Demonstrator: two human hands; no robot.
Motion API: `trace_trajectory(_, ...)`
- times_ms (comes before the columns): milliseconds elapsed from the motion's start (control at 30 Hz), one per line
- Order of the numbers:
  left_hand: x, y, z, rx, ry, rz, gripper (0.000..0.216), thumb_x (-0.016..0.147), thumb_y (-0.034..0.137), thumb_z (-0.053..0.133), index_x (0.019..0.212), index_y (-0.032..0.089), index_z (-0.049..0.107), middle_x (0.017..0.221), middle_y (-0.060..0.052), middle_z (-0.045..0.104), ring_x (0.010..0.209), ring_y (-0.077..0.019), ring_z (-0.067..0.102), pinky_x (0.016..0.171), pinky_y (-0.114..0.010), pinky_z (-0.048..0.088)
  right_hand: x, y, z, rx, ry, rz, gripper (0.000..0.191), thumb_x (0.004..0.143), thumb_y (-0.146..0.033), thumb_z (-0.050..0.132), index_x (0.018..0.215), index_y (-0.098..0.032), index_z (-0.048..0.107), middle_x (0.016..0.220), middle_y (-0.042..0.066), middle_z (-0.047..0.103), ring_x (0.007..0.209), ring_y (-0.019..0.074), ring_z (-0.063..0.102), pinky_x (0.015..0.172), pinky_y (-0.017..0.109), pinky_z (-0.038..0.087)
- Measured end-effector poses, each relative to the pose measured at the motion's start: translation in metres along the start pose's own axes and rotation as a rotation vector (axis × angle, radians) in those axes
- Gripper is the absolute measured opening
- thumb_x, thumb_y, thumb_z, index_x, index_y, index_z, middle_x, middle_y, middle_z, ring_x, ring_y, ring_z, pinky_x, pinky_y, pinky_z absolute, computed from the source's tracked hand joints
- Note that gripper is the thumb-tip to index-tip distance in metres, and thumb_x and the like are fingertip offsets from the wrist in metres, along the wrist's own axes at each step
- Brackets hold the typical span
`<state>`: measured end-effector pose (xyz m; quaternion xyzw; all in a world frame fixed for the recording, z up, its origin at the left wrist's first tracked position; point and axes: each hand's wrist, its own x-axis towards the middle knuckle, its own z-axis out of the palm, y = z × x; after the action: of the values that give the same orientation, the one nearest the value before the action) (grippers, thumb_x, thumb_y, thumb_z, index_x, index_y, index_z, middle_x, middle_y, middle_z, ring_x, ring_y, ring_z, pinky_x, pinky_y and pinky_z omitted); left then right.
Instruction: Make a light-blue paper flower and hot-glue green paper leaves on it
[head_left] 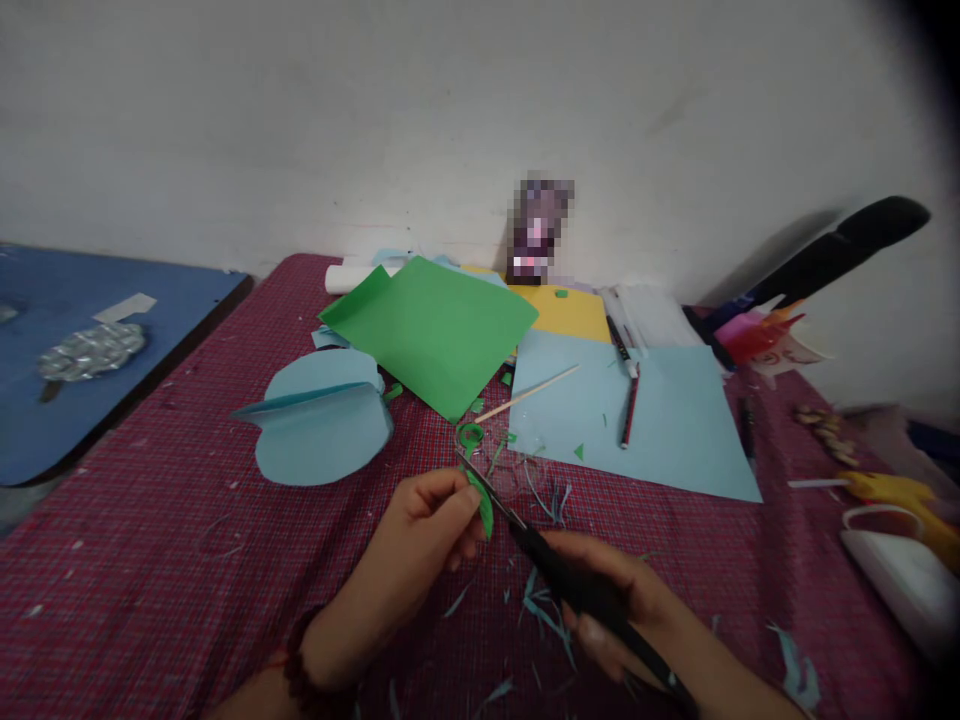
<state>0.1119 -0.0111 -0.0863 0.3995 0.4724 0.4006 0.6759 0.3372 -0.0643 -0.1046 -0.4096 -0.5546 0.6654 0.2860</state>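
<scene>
My left hand (431,520) pinches a small green paper leaf (484,510) between thumb and fingers. Black-handled scissors (555,565) are gripped in my right hand (622,590), and their blades lie along the upper edge of the leaf. Just beyond the scissor tips is a green paper ring (470,436). Left of my hands rests a light-blue folded paper shape (322,420) with rounded lobes and a small green stem. A large green sheet (435,330) lies behind my hands, and a thin wooden stick (529,393) slants beside it.
A light-blue sheet (675,420) at right carries a marker (630,405). Yellow paper (566,312) lies behind. A yellow glue gun (892,490) is at the far right. Blue paper scraps (547,610) litter the red checked cloth (187,500). A phone-like object, blurred out (538,230), leans on the wall.
</scene>
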Motion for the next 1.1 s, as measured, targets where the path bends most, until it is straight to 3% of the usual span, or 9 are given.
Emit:
trace_trajectory(67, -0.001, 0.001, 0.0, -0.055, -0.024, 0.009, 0.025, 0.074, 0.03, 0.061, 0.055, 0.019, 0.052, 0.047, 0.005, 0.05, 0.04, -0.0052, 0.037, 0.039, -0.018, 0.027, -0.003, -0.011, -0.016, -0.304, 0.084, -0.035, 0.053, 0.08, -0.023, 0.069, 0.131, -0.035, 0.058, 0.109, 0.004, 0.068, 0.087, 0.0172, 0.066, 0.075, 0.028, 0.054)
trace_trajectory(133, -0.003, 0.001, 0.0, -0.099, -0.042, 0.011, 0.022, 0.073, 0.027, 0.065, 0.057, 0.018, 0.053, 0.046, 0.006, 0.049, 0.04, -0.0047, 0.037, 0.04, -0.017, 0.027, -0.008, -0.02, -0.033, -0.626, 0.129, -0.075, 0.059, 0.081, -0.013, 0.063, 0.135, -0.036, 0.055, 0.124, 0.005, 0.065, 0.11, 0.0231, 0.063, 0.093, 0.037, 0.051)
trace_trajectory(267, -0.004, 0.0, 0.0, -0.177, -0.049, 0.034, 0.02, 0.068, 0.027, 0.073, 0.061, 0.018, 0.057, 0.048, 0.006, 0.05, 0.041, -0.0048, 0.038, 0.04, -0.017, 0.028, -0.014, -0.024, -0.053, -1.044, 0.108, -0.099, 0.059, 0.083, -0.009, 0.054, 0.137, -0.033, 0.053, 0.119, 0.008, 0.066, 0.102, 0.0251, 0.066, 0.087, 0.042, 0.055)
trace_trajectory(367, -0.005, 0.0, 0.001, -0.233, -0.017, 0.053, 0.02, 0.063, 0.026, 0.078, 0.063, 0.017, 0.06, 0.053, 0.006, 0.051, 0.041, -0.0036, 0.038, 0.039, -0.016, 0.027, -0.012, -0.025, -0.052, -1.093, 0.037, -0.132, 0.048, 0.087, -0.012, 0.054, 0.13, -0.032, 0.058, 0.114, 0.007, 0.065, 0.099, 0.0236, 0.065, 0.086, 0.042, 0.054)
trace_trajectory(467, -0.007, 0.0, 0.003, -0.264, -0.014, 0.059, 0.02, 0.061, 0.025, 0.082, 0.065, 0.017, 0.064, 0.057, 0.007, 0.053, 0.043, -0.0024, 0.038, 0.041, -0.016, 0.028, -0.005, -0.03, -0.04, -0.929, 0.15, -0.224, 0.031, 0.091, -0.018, 0.054, 0.119, -0.027, 0.064, 0.114, 0.008, 0.063, 0.106, 0.0226, 0.06, 0.093, 0.042, 0.049)
trace_trajectory(567, -0.01, -0.001, 0.006, -0.25, -0.055, 0.049, 0.02, 0.059, 0.026, 0.085, 0.066, 0.018, 0.068, 0.06, 0.007, 0.053, 0.044, -0.0018, 0.038, 0.042, -0.016, 0.027, 0.005, -0.034, -0.017, -0.475, 0.262, -0.217, 0.02, 0.095, -0.03, 0.051, 0.107, -0.02, 0.065, 0.095, 0.007, 0.065, 0.087, 0.0173, 0.063, 0.078, 0.033, 0.052)
trace_trajectory(700, -0.013, -0.004, 0.008, -0.227, -0.068, 0.039, 0.023, 0.057, 0.03, 0.087, 0.067, 0.019, 0.07, 0.057, 0.007, 0.051, 0.044, -0.0021, 0.038, 0.043, -0.017, 0.027, 0.024, -0.038, 0.014, 0.075, 0.071, -0.092, 0.031, 0.093, -0.045, 0.052, 0.102, -0.016, 0.06, 0.078, 0.002, 0.065, 0.059, 0.0086, 0.057, 0.053, 0.021, 0.043)
trace_trajectory(833, -0.013, -0.007, 0.009, -0.232, -0.055, 0.036, 0.023, 0.058, 0.032, 0.087, 0.067, 0.02, 0.07, 0.053, 0.007, 0.052, 0.045, -0.0043, 0.042, 0.045, -0.018, 0.031, 0.036, -0.043, 0.029, 0.192, 0.042, -0.044, 0.035, 0.086, -0.051, 0.06, 0.091, -0.017, 0.058, 0.072, -0.001, 0.064, 0.051, 0.005, 0.052, 0.046, 0.018, 0.036)
trace_trajectory(1100, -0.014, -0.01, 0.013, -0.262, 0.007, 0.052, 0.021, 0.06, 0.028, 0.084, 0.068, 0.019, 0.068, 0.05, 0.008, 0.053, 0.045, -0.0045, 0.042, 0.045, -0.018, 0.031, 0.041, -0.039, 0.036, 0.252, 0.115, -0.033, 0.033, 0.082, -0.049, 0.066, 0.081, -0.017, 0.057, 0.064, -0.004, 0.062, 0.045, 0.0031, 0.05, 0.044, 0.017, 0.035)
